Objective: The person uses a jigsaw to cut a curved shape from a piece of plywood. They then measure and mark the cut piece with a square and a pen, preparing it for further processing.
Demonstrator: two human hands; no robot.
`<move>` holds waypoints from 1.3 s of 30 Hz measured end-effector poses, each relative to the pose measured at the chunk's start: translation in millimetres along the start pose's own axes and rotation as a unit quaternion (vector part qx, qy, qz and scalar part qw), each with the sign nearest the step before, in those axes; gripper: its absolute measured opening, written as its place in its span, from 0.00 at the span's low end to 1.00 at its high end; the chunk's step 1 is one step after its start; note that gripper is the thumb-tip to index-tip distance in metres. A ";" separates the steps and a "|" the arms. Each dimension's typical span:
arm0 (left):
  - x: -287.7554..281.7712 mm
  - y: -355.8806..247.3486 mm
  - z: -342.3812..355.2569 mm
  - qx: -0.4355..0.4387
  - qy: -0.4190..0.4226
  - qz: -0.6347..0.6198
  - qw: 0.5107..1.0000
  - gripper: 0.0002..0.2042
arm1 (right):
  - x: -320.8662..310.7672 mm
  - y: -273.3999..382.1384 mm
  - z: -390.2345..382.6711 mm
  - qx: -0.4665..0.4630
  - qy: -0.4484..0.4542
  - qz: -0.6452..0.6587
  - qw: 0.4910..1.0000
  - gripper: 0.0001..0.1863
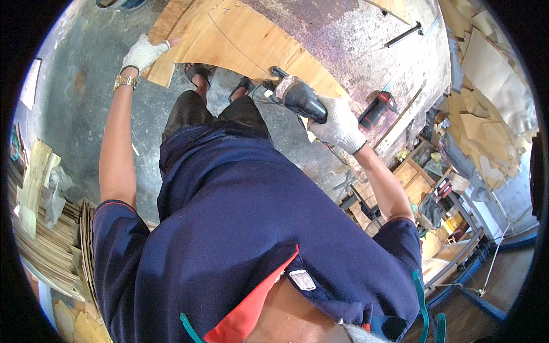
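A light wooden board point(257, 35) with a curved pencil line drawn across it lies ahead of me on a paint-stained work surface. My left hand point(143, 54), in a white knit glove, grips the board's left edge, with a bare fingertip showing over the top. In my right hand point(338, 124), also gloved, is a jigsaw point(303, 100) with a dark rounded body. Its front end sits at the board's near edge, close to the pencil line. The blade is hidden from this view.
Right of the board lie a red and black power tool point(377, 111), a hammer point(406, 34) and a long wood strip point(401, 121). Thin wood offcuts point(483, 128) are heaped at the far right. Stacked wood sheets point(48, 254) stand at lower left. My feet are beneath the board's near edge.
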State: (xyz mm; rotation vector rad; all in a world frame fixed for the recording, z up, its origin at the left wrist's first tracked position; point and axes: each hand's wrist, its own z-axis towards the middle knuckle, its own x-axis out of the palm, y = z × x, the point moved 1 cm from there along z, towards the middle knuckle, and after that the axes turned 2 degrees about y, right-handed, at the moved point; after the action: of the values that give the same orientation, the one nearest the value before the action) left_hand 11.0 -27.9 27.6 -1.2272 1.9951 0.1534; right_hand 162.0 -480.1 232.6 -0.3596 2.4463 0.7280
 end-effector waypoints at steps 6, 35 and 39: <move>1.0 -0.6 2.3 -0.007 0.011 0.010 1.000 0.68 | -4.7 8.7 1.7 0.005 0.005 0.007 1.000 0.17; 3.5 -4.0 -4.9 -0.008 -0.002 0.037 0.999 0.66 | -2.3 17.9 10.6 -0.019 -0.019 0.007 1.000 0.16; 4.7 -3.8 -5.2 -0.013 0.018 0.030 0.999 0.68 | -2.6 19.4 11.3 -0.009 -0.015 -0.002 1.000 0.18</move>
State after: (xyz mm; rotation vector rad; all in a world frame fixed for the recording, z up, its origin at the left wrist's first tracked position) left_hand 10.1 -35.7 29.1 -1.1945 2.0674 0.1876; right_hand 161.3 -457.7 234.4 -0.3580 2.4121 0.7499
